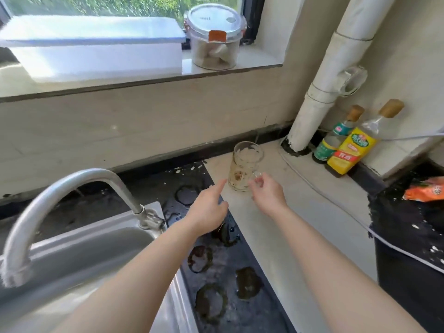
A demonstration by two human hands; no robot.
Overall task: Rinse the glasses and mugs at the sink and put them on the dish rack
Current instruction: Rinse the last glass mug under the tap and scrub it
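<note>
A pale counter strip (300,212) runs beside a steel sink (96,241), and on it a glass mug (245,167) stands upright, brown dregs smeared inside. The right hand (269,195) curls at the mug's handle, too blurred to tell whether it grips, while the left hand (206,212) reaches with a straight forefinger just short of the glass. On the windowsill (252,61) a lidded clear jar (216,44) holds pale lumps.

window (120,6) top of frame, daylight, greenery outside | beige tiled wall (144,121) below stone sill (252,61) | white pipe (331,75) upper right | dark stained counter (223,258) lower centre
</note>
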